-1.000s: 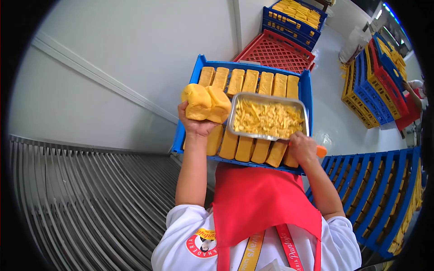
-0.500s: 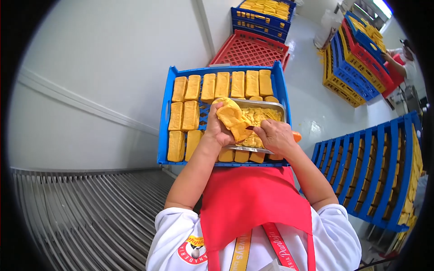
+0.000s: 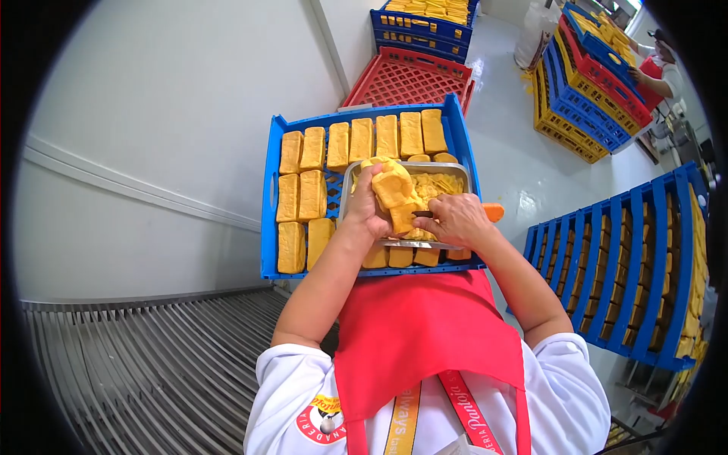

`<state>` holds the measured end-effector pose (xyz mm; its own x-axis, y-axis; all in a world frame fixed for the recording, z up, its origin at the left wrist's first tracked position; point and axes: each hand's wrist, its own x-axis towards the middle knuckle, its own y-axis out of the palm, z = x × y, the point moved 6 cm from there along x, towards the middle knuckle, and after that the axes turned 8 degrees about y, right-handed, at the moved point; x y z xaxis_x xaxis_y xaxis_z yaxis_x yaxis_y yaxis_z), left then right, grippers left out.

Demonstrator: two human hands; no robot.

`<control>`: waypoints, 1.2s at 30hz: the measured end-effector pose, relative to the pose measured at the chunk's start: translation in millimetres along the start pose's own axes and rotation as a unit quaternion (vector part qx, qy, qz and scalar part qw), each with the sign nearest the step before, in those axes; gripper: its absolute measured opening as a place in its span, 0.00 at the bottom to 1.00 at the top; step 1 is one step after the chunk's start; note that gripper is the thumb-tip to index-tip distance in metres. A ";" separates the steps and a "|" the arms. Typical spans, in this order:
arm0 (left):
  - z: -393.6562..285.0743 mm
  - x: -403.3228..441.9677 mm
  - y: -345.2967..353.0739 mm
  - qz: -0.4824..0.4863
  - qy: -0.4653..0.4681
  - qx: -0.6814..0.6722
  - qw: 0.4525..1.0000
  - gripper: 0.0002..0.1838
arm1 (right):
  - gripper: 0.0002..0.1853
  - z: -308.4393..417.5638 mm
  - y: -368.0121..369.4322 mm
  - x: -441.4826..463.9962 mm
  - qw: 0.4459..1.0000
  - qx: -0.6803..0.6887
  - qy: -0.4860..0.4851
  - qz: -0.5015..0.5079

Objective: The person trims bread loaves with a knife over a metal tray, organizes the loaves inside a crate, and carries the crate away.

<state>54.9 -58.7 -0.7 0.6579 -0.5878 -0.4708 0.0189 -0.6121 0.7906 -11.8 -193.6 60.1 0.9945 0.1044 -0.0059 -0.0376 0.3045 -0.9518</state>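
A yellow bread piece (image 3: 393, 188) is gripped in my left hand (image 3: 365, 208), tilted over a metal tray (image 3: 464, 176) of yellow scraps. My right hand (image 3: 457, 220) is closed on an orange-handled knife (image 3: 493, 212); its dark blade touches the lower part of the bread. The tray rests in a blue crate (image 3: 271, 182), on top of rows of small yellow loaves (image 3: 298, 199). Part of the blade is hidden by my fingers and the bread.
Beyond the blue crate lies a red crate (image 3: 409, 79), with stacked blue crates (image 3: 421, 34) behind. More crates (image 3: 580, 110) stand at the upper right near another person (image 3: 661, 74). A filled blue rack-like crate stack (image 3: 622, 265) is at right, metal slats (image 3: 152, 371) at left.
The bread has come down from the left of the tray to over it, and my right hand has brought the knife from the tray's right edge to the bread. The view has shifted.
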 end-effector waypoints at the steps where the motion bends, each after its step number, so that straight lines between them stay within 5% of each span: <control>1: -1.6 0.7 0.8 -0.007 0.016 0.012 1.000 0.31 | 0.30 0.9 0.2 0.7 1.000 -0.007 0.004 0.010; 5: -2.2 8.7 -7.3 -0.004 0.007 0.011 1.000 0.31 | 0.32 0.2 6.9 1.1 0.993 -0.021 0.039 0.106; 10: -6.9 12.3 -15.9 -0.005 -0.020 -0.012 1.000 0.30 | 0.28 -20.8 -6.1 1.6 0.996 0.046 0.008 -0.074; 15: -1.7 8.6 -10.2 -0.038 -0.003 0.037 0.999 0.29 | 0.23 -16.7 -20.7 15.3 0.990 0.058 0.013 -0.125; 18: -0.9 7.7 -3.7 -0.033 0.058 -0.034 0.997 0.28 | 0.23 -12.8 -20.9 19.2 0.988 0.061 0.055 -0.130; 22: 1.7 -4.2 -5.7 -0.103 0.170 -0.151 0.968 0.28 | 0.22 -11.1 4.8 16.6 0.955 0.236 0.164 -0.068; 27: 15.4 24.4 -41.9 -0.169 0.137 -0.275 0.936 0.19 | 0.23 1.9 21.2 21.0 0.916 0.348 0.200 -0.006; 30: 24.2 21.5 -59.9 -0.270 0.076 -0.234 0.931 0.15 | 0.24 -12.9 29.4 20.4 0.919 0.331 0.216 0.004; 32: 13.6 23.3 -75.2 -0.152 0.146 0.022 0.977 0.14 | 0.25 -23.8 36.6 16.7 0.927 0.294 0.228 0.045; 33: 8.2 21.0 -73.8 -0.153 0.146 0.022 0.977 0.14 | 0.25 -29.5 40.1 15.5 0.927 0.295 0.228 0.046; 35: -34.5 10.5 -56.0 -0.139 0.330 0.274 0.893 0.15 | 0.25 -38.5 46.0 11.4 0.918 0.311 0.240 0.046; 36: -56.5 8.0 -52.4 -0.186 0.407 0.398 0.801 0.22 | 0.26 -38.6 43.2 8.3 0.917 0.314 0.240 0.045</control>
<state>101.7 -1.4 -23.7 0.9971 0.0550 0.0524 0.0549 -0.9985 0.0034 -1.4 -216.1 7.1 0.9078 -0.2267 -0.3529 -0.0202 0.8167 -0.5767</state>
